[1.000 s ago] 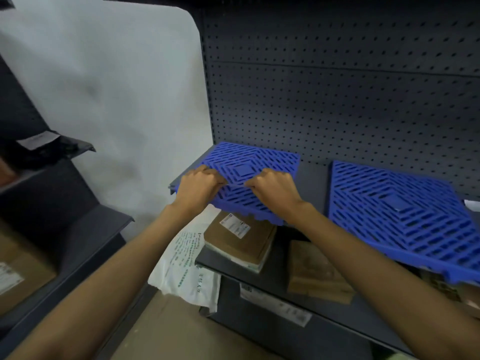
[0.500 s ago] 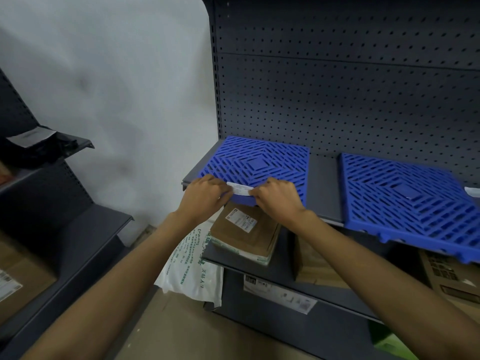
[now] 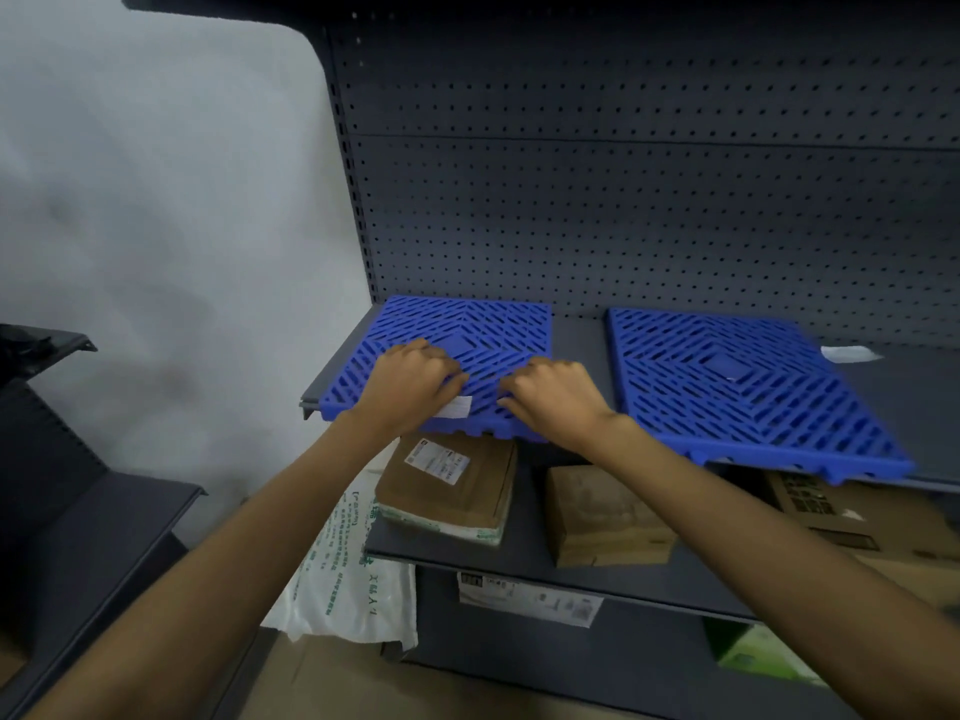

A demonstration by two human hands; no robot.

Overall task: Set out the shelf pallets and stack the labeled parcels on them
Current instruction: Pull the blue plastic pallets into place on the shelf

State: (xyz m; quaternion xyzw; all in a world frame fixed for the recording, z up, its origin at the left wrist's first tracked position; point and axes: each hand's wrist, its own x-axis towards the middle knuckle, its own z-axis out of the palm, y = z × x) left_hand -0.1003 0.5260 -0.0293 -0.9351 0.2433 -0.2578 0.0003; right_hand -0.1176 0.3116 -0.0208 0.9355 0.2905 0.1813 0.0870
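Observation:
Two blue slotted pallets lie flat on the dark upper shelf (image 3: 579,345): the left pallet (image 3: 467,324) and the right pallet (image 3: 727,376), whose front edge overhangs the shelf. Both hands are at the left pallet's front edge. My left hand (image 3: 410,381) pinches a small white label (image 3: 457,407) against that edge. My right hand (image 3: 550,397) has its fingers curled on the same edge, just right of the label. On the shelf below sit a brown labeled parcel (image 3: 452,480) atop a white-green one, and a taped cardboard box (image 3: 602,511).
A white printed mailer bag (image 3: 353,589) hangs off the lower shelf's left end. More cardboard boxes (image 3: 831,517) sit under the right pallet. A white slip (image 3: 849,353) lies beside that pallet. Another dark shelving unit (image 3: 104,537) stands at left; a pegboard back (image 3: 623,200) rises behind.
The left pallet has gone from tilted to lying flat on the shelf. A white label has appeared between my hands, and now only the left hand's fingers are on it.

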